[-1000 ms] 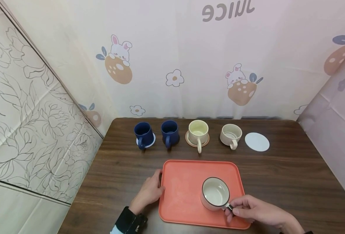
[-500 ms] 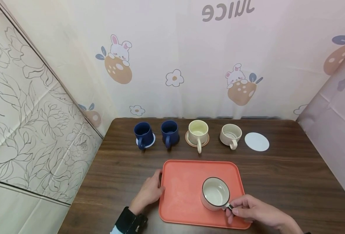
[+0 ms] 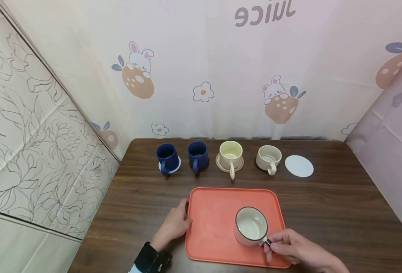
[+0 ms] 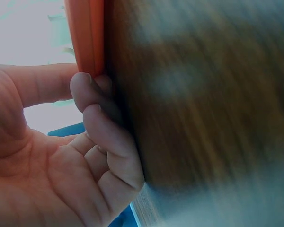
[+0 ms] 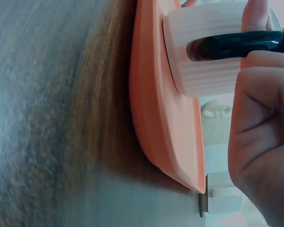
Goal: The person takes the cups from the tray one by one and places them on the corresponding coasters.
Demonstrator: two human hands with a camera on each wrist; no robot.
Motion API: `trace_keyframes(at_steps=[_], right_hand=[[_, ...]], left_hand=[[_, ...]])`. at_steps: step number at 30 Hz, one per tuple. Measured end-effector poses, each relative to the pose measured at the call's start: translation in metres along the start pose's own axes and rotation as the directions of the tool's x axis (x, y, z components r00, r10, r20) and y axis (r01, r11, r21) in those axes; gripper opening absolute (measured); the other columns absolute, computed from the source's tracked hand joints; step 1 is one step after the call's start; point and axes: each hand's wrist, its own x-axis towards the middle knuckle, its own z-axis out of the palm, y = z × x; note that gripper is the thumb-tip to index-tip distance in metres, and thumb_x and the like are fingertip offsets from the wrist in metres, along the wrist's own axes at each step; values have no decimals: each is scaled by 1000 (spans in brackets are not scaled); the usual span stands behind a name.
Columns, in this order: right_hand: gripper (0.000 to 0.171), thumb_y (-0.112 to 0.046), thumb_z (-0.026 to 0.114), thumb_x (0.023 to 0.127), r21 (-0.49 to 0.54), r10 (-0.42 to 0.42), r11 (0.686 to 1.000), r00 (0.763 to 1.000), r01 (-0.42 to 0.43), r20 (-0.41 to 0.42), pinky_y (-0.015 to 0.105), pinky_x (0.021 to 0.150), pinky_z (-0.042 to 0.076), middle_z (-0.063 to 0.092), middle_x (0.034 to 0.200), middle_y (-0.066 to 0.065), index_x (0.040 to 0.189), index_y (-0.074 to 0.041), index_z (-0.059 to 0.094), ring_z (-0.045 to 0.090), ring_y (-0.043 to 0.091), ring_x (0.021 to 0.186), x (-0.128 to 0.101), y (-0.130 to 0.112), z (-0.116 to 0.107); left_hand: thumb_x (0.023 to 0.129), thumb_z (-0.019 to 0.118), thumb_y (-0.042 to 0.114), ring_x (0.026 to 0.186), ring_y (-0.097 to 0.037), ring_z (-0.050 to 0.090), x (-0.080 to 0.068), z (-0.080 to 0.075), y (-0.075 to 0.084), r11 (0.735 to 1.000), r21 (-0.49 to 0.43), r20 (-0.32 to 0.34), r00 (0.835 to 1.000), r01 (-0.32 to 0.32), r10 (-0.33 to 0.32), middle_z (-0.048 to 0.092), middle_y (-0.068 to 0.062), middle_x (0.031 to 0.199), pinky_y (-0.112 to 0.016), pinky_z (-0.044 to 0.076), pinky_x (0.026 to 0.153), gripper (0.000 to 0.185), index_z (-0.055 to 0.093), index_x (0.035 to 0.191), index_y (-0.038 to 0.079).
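cream mug [image 3: 251, 226] handle in right hand [image 3: 291, 250]

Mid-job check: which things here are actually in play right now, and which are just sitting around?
In play:
right hand pinching the black handle of the cream cup
orange tray under that cup
left hand at the tray's left edge

Sitting around:
two blue mugs
yellow mug
beige cup
bare white coaster
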Motion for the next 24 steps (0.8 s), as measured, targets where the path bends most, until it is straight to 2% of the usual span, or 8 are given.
trace_keyframes(at_steps=[6,12,17,19,21,24], right_hand=[[33,2,32,113,3,-18,1000,1000,19,-24,43,47,10,73,109,8,125,29,45,21,27,58,2,-2,2],[34,-2,32,114,-25,-16,1000,995,13,-99,41,46,9,72,103,4,125,29,43,18,22,54,4,-5,3],[33,-5,33,115,-24,-1,1000,987,-3,-159,43,51,11,70,101,3,124,21,51,19,27,58,4,-7,5],[33,-5,32,115,-34,-21,999,985,15,-169,41,51,14,70,101,3,123,16,56,21,24,59,4,-7,5],[33,-4,31,115,-39,-48,998,983,42,-178,35,53,22,69,103,4,123,12,59,33,18,63,4,-8,5],[35,-3,29,115,-52,-96,995,977,87,-191,33,56,24,68,105,3,124,9,61,34,17,68,4,-8,5]], left_hand=[[98,70,3,63,-19,59,0,0,0,1000,4,-3,1000,5,-5,59,-4,80,-33,48,55,62,41,153,2],[98,70,3,64,-19,59,0,0,-1,1000,2,0,1000,11,-11,59,-4,81,-33,48,56,62,41,153,2],[98,70,3,64,-19,60,0,0,0,1000,-6,2,1000,11,-11,59,-4,82,-33,49,57,62,40,153,2],[98,70,3,64,-19,60,1,0,0,1000,-4,3,1000,10,-10,59,-4,82,-33,49,56,63,40,153,1],[98,70,3,64,-19,60,1,-1,0,1000,-4,4,1000,10,-10,59,-4,82,-33,49,56,63,40,154,1],[98,70,3,64,-19,60,1,-1,0,1000,-10,7,1000,9,-9,60,-4,82,-33,49,56,63,40,154,1]])
